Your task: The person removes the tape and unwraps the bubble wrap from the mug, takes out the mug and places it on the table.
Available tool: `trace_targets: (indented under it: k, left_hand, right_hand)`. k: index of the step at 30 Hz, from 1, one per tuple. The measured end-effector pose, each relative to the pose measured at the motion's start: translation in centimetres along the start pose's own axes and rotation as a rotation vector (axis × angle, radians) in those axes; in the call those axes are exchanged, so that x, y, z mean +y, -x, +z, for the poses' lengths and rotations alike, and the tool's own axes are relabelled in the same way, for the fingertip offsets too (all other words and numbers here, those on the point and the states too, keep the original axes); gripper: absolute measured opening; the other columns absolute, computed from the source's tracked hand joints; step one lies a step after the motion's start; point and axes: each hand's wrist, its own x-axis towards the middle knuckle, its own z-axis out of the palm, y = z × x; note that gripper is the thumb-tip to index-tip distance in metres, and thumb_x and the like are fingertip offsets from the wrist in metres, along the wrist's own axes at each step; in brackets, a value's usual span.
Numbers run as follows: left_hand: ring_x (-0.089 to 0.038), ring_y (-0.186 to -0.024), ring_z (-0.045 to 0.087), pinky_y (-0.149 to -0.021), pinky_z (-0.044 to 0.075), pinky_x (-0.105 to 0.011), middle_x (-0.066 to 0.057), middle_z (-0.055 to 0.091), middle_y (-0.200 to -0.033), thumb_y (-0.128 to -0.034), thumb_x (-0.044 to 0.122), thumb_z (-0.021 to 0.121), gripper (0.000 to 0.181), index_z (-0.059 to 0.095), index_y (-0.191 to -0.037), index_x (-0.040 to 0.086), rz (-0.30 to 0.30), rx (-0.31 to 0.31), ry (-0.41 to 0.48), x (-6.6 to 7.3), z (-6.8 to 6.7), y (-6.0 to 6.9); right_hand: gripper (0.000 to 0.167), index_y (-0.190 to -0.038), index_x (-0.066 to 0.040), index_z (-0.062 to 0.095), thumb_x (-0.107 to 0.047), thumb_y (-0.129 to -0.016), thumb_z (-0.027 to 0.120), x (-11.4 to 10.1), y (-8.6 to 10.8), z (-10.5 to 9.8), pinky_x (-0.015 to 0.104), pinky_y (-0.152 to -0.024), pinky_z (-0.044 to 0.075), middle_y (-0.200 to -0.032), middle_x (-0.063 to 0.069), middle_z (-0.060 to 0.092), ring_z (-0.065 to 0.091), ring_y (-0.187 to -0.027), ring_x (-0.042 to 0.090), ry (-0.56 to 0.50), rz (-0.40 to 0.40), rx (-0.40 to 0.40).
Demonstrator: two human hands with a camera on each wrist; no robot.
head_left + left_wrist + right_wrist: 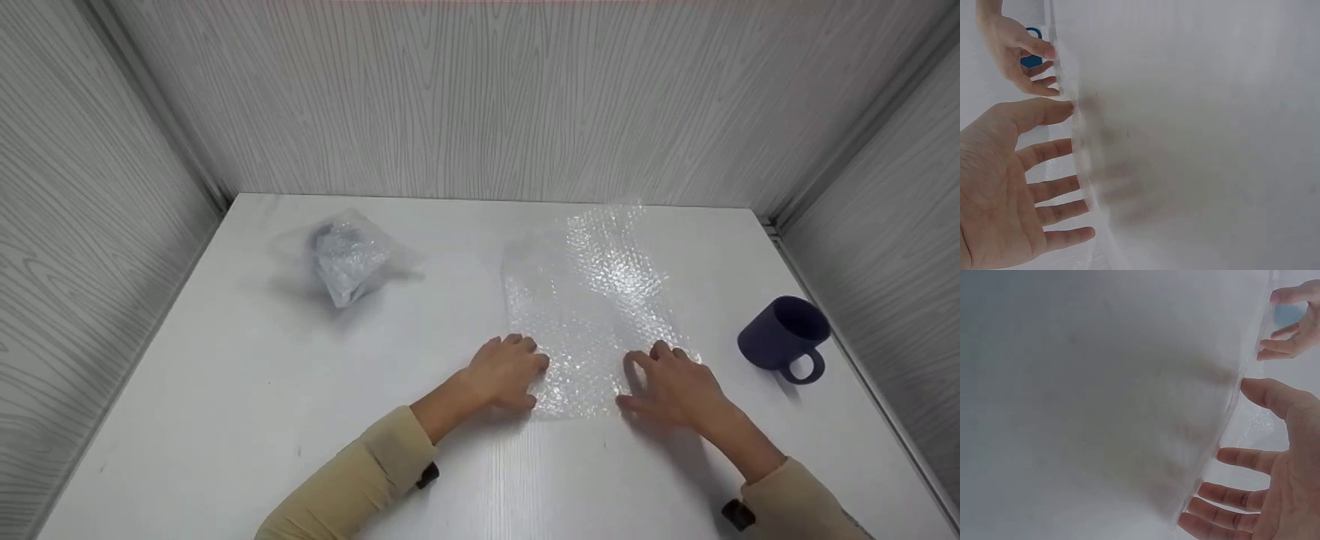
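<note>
A clear sheet of bubble wrap (581, 315) lies flat on the white table (247, 390), its near end between the two hands. At the sheet's near left edge, my left hand (506, 373) touches it with spread, slightly bent fingers. On the opposite near side rests my right hand (671, 384), thumb and fingers apart, fingertips on the wrap or the table. In the wrist views the left hand (1010, 180) and right hand (1283, 467) show extended fingertips touching the tabletop, and neither palm holds anything.
A dark blue mug (776, 337) stands near the table's right edge, its handle toward the front. Toward the back left sits a bundle in bubble wrap (349, 259); its contents are unclear. Wood-patterned panels (480, 97) enclose the back and both sides.
</note>
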Motion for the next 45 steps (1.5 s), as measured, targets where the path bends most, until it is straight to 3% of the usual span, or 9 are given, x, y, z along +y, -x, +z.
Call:
trace_targets:
  k: [15, 20, 32, 45]
  left_hand:
    - [-0.026, -0.133, 0.060, -0.104, 0.057, -0.043, -0.004, 0.065, -0.139, -0.0922, 0.037, 0.072, 0.050, 0.065, -0.140, 0.023, 0.012, -0.027, 0.026, 0.2, -0.6, -3.1]
    - [-0.026, -0.134, 0.059, -0.102, 0.058, -0.044, -0.005, 0.063, -0.141, -0.0929, 0.037, 0.071, 0.049, 0.064, -0.139, 0.022, 0.021, -0.034, 0.038, 0.3, -0.8, -4.0]
    - [-0.027, -0.137, 0.057, -0.101, 0.058, -0.044, -0.005, 0.061, -0.145, -0.0937, 0.034, 0.069, 0.049, 0.063, -0.140, 0.023, 0.028, -0.040, 0.052, 0.9, -1.2, -5.7]
    - [-0.027, -0.145, 0.053, -0.110, 0.055, -0.044, -0.004, 0.057, -0.153, -0.0973, 0.039, 0.068, 0.050, 0.061, -0.145, 0.025, 0.040, -0.055, 0.052, 1.4, -1.3, -7.2]
  right_hand:
    - [0.067, -0.137, -0.013, 0.063, -0.057, -0.088, 0.075, 2.1, -0.5, 0.0, 0.059, -0.067, 0.058, -0.122, 0.022, 0.060, 0.065, -0.102, 0.040, -0.022, 0.064, -0.016]
    - [0.066, -0.137, -0.012, 0.063, -0.056, -0.089, 0.075, 2.9, -0.6, -0.1, 0.059, -0.065, 0.058, -0.124, 0.024, 0.060, 0.065, -0.105, 0.044, -0.024, 0.063, -0.003]
    - [0.070, -0.139, -0.008, 0.061, -0.056, -0.090, 0.074, 4.6, -1.0, -0.6, 0.065, -0.072, 0.058, -0.131, 0.030, 0.059, 0.063, -0.111, 0.054, -0.018, 0.068, -0.013]
    - [0.071, -0.141, -0.009, 0.060, -0.057, -0.090, 0.073, 6.2, -1.4, -0.6, 0.069, -0.077, 0.057, -0.132, 0.031, 0.058, 0.062, -0.112, 0.054, -0.044, 0.098, -0.032]
